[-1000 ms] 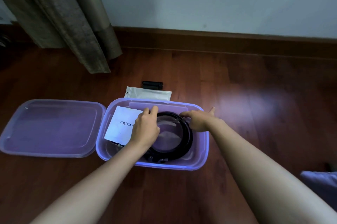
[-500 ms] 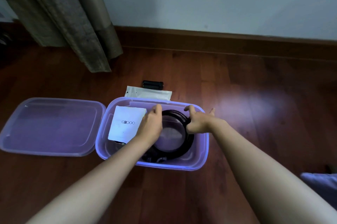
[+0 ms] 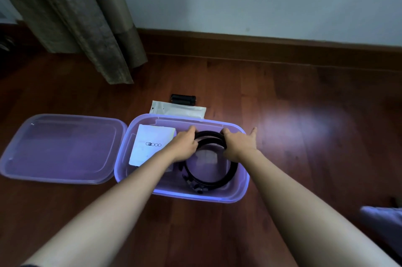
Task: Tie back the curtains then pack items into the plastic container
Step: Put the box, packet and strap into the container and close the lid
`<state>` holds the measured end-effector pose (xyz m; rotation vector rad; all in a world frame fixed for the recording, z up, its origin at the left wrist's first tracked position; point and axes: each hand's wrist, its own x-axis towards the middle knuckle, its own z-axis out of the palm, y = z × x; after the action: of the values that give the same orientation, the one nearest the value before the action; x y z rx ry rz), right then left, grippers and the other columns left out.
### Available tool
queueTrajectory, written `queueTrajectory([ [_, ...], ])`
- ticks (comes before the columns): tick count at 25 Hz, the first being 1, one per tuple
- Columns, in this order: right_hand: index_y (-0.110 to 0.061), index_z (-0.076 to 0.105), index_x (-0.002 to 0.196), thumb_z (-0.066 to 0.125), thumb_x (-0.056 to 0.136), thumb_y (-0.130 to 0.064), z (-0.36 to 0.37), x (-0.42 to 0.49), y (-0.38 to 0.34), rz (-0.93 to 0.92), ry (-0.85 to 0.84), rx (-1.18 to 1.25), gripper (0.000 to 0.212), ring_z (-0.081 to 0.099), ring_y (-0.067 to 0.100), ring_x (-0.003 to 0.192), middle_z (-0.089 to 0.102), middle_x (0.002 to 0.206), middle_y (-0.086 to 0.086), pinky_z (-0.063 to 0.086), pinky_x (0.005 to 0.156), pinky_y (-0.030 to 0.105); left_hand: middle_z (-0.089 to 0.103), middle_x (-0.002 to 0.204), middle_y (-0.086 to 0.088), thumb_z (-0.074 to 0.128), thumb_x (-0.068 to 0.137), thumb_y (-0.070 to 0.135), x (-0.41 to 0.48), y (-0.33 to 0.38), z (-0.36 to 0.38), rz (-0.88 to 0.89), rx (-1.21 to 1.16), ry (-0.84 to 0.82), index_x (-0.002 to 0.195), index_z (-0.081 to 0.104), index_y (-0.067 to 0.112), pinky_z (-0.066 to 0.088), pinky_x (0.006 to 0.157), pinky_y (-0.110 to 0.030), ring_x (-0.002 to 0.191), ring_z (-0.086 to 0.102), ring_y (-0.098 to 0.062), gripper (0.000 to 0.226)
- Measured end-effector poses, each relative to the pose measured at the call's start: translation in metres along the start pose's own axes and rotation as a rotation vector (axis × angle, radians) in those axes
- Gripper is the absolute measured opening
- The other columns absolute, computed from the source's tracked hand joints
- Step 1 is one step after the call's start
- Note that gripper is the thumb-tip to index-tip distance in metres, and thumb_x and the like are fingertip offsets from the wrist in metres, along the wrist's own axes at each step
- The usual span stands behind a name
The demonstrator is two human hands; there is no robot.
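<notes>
1. Left hand point(image 3: 185, 147) is curled over the far left arc of the coiled black belt point(image 3: 212, 176); fingers wrap the strap, so it grips the coil. Right hand point(image 3: 237, 143) clasps the far right arc, thumb stuck out over the container rim.
2. The belt lies inside the plastic container point(image 3: 243, 182), right half, wound in a loose ring of a few turns, buckle hardware at the near edge.
3. Handling judgement: light, flexible strap with some spring; the coil probably wants to unwind once released. Taking it at opposite arcs, as here, keeps the turns together. Surface looks smooth, maybe slippery.
4. Beside the coil, left half: a white paper packet point(image 3: 150, 145) with printed lettering, leaning tilted, flat and thin.
5. Container is translucent purple, rounded corners, smooth walls. Its lid point(image 3: 63, 147) lies open on the floor, touching the left side.
6. Just behind the container: white zip pouch point(image 3: 178, 110), then a small black cylinder-like object point(image 3: 183, 99), not yet packed.
7. Dark glossy wood floor point(image 3: 304, 114); heavy brownish curtains point(image 3: 91, 16) hang at far left.
</notes>
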<state>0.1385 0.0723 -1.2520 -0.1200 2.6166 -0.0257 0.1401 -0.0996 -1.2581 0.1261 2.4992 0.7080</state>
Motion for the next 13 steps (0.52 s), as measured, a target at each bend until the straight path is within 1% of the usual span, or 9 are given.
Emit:
queueTrajectory([
  [2, -0.016, 0.035, 0.131, 0.053, 0.082, -0.023, 0.0007, 0.0012, 0.0002, 0.008, -0.020, -0.011, 0.052, 0.057, 0.024, 0.109, 0.065, 0.106, 0.002, 0.002, 0.110, 0.064, 0.057, 0.117, -0.019, 0.043, 0.088, 0.010, 0.0002, -0.0027, 0.0025, -0.021, -0.016, 0.024, 0.119, 0.045, 0.005, 0.045, 0.089, -0.041, 0.107, 0.053, -0.034, 0.032],
  [5, -0.017, 0.048, 0.116, 0.050, 0.086, -0.029, -0.0018, -0.0006, 0.0025, -0.009, -0.032, -0.023, 0.033, 0.057, 0.024, 0.110, 0.065, 0.110, 0.002, 0.005, 0.112, 0.060, 0.053, 0.125, -0.018, 0.052, 0.089, 0.014, 0.0018, -0.0056, 0.0039, -0.038, 0.032, -0.036, 0.123, 0.053, 0.005, 0.040, 0.096, -0.034, 0.120, 0.047, -0.032, 0.035],
  [6, -0.018, 0.051, 0.112, 0.049, 0.086, -0.030, -0.0023, -0.0019, 0.0028, -0.017, -0.021, -0.018, 0.028, 0.058, 0.024, 0.109, 0.065, 0.111, 0.002, 0.006, 0.112, 0.059, 0.053, 0.127, -0.016, 0.055, 0.089, 0.018, 0.0022, -0.0069, 0.0033, -0.036, 0.020, -0.061, 0.125, 0.050, 0.007, 0.040, 0.098, -0.034, 0.121, 0.047, -0.031, 0.038],
  [8, -0.018, 0.051, 0.112, 0.048, 0.086, -0.026, -0.0018, -0.0035, 0.0037, -0.018, 0.019, 0.000, 0.027, 0.059, 0.025, 0.107, 0.065, 0.111, 0.002, 0.008, 0.112, 0.057, 0.055, 0.128, -0.011, 0.058, 0.090, 0.024, 0.0021, -0.0081, 0.0028, -0.013, -0.072, -0.066, 0.130, 0.042, 0.013, 0.042, 0.098, -0.035, 0.120, 0.050, -0.027, 0.045],
  [9, -0.017, 0.050, 0.114, 0.048, 0.086, -0.023, -0.0013, -0.0038, 0.0038, -0.019, 0.032, 0.013, 0.029, 0.059, 0.026, 0.106, 0.065, 0.111, 0.003, 0.009, 0.112, 0.056, 0.058, 0.126, -0.009, 0.056, 0.091, 0.023, 0.0004, -0.0073, 0.0041, 0.019, -0.096, -0.032, 0.128, 0.043, 0.014, 0.043, 0.096, -0.034, 0.117, 0.052, -0.027, 0.041],
  [11, -0.017, 0.047, 0.121, 0.047, 0.086, -0.023, -0.0004, -0.0027, 0.0040, -0.035, 0.036, 0.042, 0.035, 0.058, 0.027, 0.109, 0.064, 0.115, 0.004, 0.014, 0.111, 0.053, 0.060, 0.119, -0.010, 0.053, 0.091, 0.015, -0.0040, -0.0047, 0.0071, 0.085, -0.057, 0.109, 0.120, 0.051, 0.014, 0.043, 0.090, -0.033, 0.111, 0.054, -0.029, 0.030],
  [13, -0.022, 0.045, 0.127, 0.049, 0.086, -0.026, -0.0027, -0.0023, 0.0064, -0.065, 0.020, 0.102, 0.041, 0.055, 0.025, 0.114, 0.062, 0.122, 0.001, 0.023, 0.107, 0.047, 0.058, 0.115, -0.010, 0.051, 0.086, 0.005, -0.0069, -0.0018, 0.0065, 0.122, 0.014, 0.240, 0.115, 0.057, 0.012, 0.042, 0.087, -0.033, 0.109, 0.053, -0.030, 0.031],
])
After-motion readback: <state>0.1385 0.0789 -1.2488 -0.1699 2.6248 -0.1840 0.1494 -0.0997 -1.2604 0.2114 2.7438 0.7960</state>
